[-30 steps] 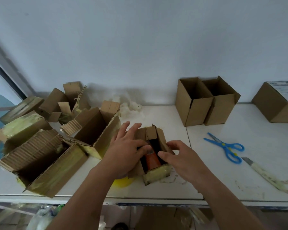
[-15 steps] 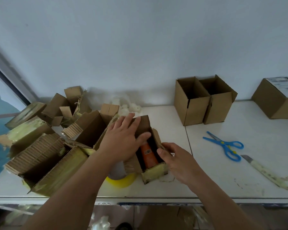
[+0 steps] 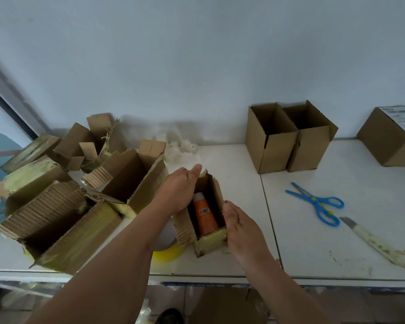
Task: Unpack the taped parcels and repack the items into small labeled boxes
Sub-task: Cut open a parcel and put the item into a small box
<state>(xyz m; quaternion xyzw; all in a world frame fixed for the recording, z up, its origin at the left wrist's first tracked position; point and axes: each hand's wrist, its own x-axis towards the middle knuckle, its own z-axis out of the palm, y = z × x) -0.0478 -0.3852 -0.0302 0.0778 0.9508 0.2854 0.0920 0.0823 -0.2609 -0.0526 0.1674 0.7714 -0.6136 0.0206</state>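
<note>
A small opened parcel [image 3: 210, 242], its front smeared with yellow tape, lies near the front of the white table [image 3: 313, 242]. Inside it lies an orange tube [image 3: 205, 213] with a barcode and a white cap. My left hand [image 3: 179, 190] presses flat against the parcel's left flap, fingers straight, spreading it open. My right hand [image 3: 240, 226] cups the parcel's right wall, thumb near the top edge. Two small empty boxes [image 3: 290, 139] stand open at the back right. A labeled closed box [image 3: 391, 136] sits at the far right.
Several torn-open taped cartons [image 3: 63, 220] crowd the left of the table. A yellow tape roll [image 3: 166, 251] lies under my left forearm. White stuffing [image 3: 182, 146] sits by the wall. Blue scissors [image 3: 318, 203] and a utility knife [image 3: 369, 237] with tape scraps lie at the right.
My left hand has pushed the parcel's left flap outward, opening the box wider. The orange tube now shows in full. My right hand has stayed against the right wall.
</note>
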